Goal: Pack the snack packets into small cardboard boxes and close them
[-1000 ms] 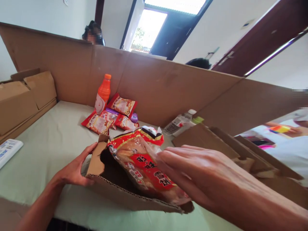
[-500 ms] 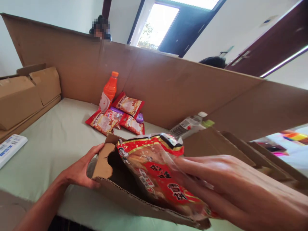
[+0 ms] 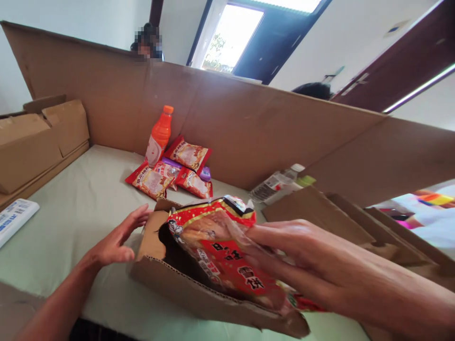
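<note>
My right hand (image 3: 302, 255) grips a red and clear snack bag (image 3: 220, 251) by its right side, the bag's lower part sitting inside an open cardboard box (image 3: 199, 293) on the pale green table (image 3: 71, 213). My left hand (image 3: 115, 241) hovers with fingers spread just left of the box's end flap, fingertips near the flap's top.
An orange drink bottle (image 3: 159, 135) and several small red snack packets (image 3: 170, 173) lie at the back against a tall cardboard wall (image 3: 249, 128). A clear water bottle (image 3: 279, 182) lies right of them. Cardboard boxes (image 3: 35, 142) stand left; a white packet (image 3: 14, 220) lies at the left edge.
My left hand has let go of the box's end flap and opened. My right hand has pushed the snack bag lower into the box.
</note>
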`<act>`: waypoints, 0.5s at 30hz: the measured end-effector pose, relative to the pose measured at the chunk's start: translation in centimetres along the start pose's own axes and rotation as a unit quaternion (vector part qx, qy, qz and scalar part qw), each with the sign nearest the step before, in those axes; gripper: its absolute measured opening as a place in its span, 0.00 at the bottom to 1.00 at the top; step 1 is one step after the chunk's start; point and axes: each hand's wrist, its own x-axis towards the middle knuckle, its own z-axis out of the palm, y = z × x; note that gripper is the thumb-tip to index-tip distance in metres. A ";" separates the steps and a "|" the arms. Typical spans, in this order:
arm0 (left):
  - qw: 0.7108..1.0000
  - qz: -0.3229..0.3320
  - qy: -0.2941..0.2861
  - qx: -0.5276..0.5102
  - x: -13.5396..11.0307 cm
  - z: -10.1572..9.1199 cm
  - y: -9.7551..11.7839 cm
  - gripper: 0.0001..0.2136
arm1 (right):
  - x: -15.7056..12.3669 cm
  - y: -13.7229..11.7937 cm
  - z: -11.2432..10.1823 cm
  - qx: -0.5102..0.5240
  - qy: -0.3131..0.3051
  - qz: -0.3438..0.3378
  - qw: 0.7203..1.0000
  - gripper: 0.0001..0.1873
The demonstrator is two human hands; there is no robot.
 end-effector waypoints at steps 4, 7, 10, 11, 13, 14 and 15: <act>0.990 -0.100 0.083 0.062 2.6 0.7 3.7 0.43 | 0.2 -0.4 0.5 0.032 0.009 -0.019 0.999 0.24; 0.981 -0.146 0.052 0.117 4.6 1.7 5.9 0.35 | 0.2 -0.4 1.0 0.028 0.022 -0.028 0.999 0.21; 0.983 -0.140 0.039 0.116 5.4 1.8 6.7 0.33 | 0.2 -0.1 1.3 0.030 0.013 -0.026 0.999 0.19; 0.983 -0.140 0.048 0.111 5.3 1.7 6.7 0.35 | 0.1 0.0 1.3 0.031 0.013 -0.026 0.999 0.19; 0.981 -0.148 0.080 0.097 4.9 1.3 6.7 0.38 | 0.2 0.0 1.1 0.030 0.013 -0.039 0.999 0.18; 0.979 -0.155 0.100 0.090 4.6 1.2 6.7 0.38 | 0.3 -0.1 1.1 0.029 0.008 -0.051 0.998 0.18; 0.976 -0.163 0.118 0.086 4.3 1.3 6.8 0.39 | 0.6 -0.2 1.1 0.026 -0.004 -0.063 0.998 0.17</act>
